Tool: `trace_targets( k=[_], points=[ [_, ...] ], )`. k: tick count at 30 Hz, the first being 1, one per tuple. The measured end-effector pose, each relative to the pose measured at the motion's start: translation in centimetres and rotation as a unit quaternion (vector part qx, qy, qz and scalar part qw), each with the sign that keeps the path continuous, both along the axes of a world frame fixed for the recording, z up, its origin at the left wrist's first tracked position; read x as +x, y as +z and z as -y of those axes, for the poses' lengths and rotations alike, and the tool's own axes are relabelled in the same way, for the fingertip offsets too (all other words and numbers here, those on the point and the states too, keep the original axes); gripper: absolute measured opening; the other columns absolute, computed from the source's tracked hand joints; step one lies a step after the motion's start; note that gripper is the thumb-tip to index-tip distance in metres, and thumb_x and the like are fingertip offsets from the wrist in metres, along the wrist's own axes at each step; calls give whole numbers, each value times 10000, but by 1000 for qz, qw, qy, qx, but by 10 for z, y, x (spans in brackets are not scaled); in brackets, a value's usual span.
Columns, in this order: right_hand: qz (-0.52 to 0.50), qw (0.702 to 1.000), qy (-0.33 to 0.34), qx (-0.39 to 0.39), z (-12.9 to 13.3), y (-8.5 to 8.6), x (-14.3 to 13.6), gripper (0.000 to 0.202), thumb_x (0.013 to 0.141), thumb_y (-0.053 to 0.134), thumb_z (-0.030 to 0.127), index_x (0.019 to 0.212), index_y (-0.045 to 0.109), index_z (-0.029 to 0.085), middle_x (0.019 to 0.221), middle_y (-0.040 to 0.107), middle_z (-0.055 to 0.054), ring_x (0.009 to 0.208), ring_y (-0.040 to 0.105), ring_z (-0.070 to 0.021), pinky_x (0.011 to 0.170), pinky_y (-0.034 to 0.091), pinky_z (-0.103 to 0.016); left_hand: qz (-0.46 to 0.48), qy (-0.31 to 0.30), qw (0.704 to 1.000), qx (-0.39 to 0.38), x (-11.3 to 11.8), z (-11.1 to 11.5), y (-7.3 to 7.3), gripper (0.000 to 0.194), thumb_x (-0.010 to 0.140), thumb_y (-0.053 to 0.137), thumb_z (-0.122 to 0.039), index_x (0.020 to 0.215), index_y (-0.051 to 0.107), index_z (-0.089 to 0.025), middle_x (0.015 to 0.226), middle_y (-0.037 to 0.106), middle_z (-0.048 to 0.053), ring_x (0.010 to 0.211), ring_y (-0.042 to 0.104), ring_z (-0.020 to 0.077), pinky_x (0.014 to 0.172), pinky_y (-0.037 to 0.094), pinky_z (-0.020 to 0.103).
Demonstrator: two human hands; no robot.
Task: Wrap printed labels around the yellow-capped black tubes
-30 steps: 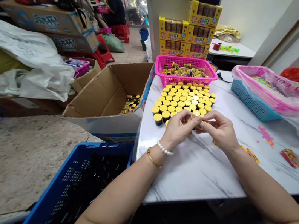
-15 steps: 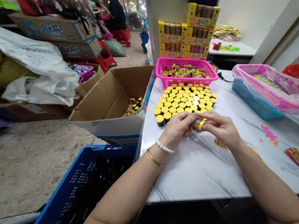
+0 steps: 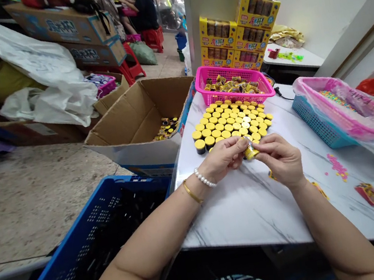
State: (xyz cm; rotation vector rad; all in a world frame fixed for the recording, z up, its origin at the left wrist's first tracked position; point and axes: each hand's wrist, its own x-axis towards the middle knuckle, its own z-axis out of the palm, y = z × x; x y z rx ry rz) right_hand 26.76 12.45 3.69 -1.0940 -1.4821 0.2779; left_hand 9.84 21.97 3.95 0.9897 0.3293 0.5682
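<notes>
My left hand (image 3: 226, 155), with a pearl bracelet and a gold bangle at the wrist, pinches one side of a small container with a yellow printed label (image 3: 251, 151). On its other side, the thumb and fingers of my right hand (image 3: 281, 158) grip the label's edge. Fingers hide part of the container. Just beyond both hands stand several small black tubs with yellow lids (image 3: 218, 127), packed close together. Yellow printed pieces (image 3: 319, 190) lie by my right forearm, and a small stack of printed labels (image 3: 369, 194) rests farther right.
Behind the tubs, a pink basket (image 3: 206, 96) holds labelled containers. A blue basket lined with plastic (image 3: 324, 124) stands at right. Left of the marble-patterned table (image 3: 243, 216) are an open carton (image 3: 123, 122) and a blue crate (image 3: 89, 223) of black parts. A person (image 3: 143, 6) sits far off.
The yellow-labelled container has turned more upright between my fingers, with its label edge angled down. My right hand has tilted slightly. The view has shifted a little.
</notes>
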Motion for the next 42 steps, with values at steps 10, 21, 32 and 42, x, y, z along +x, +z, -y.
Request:
trace_targets(
  k=[10,21,32,42],
  points=[
    [-41,995,-95,12,-3,-10,-2,135,819,822,251,898,713,244,862,691,-25,785,699,-183,700,636,-338,26,54,998,-21,3,-1,-1,678,772,869,-379,1371,636,-164,967,688,58,737,617,111,643,434,244],
    [-69,995,-54,-52,-7,-15,-7,234,815,830,298,1012,724,228,976,728,-32,890,732,-182,823,665,-340,16,67,997,-46,3,-2,1,492,676,922,-280,1094,730,-105,908,691,62,720,600,96,636,432,217],
    [118,980,-132,87,0,-16,-7,297,842,790,153,1092,784,313,997,805,-41,925,765,-253,884,648,-469,-2,-13,996,-84,3,1,-4,380,702,926,-309,980,779,-96,976,724,102,823,630,119,740,458,234],
    [156,976,-80,132,4,-4,-9,417,841,755,74,1114,776,388,981,770,-23,954,726,-248,847,646,-466,17,-26,997,-69,6,-1,-11,365,682,944,-318,944,791,-115,943,713,67,810,624,97,755,466,229]
  ],
)
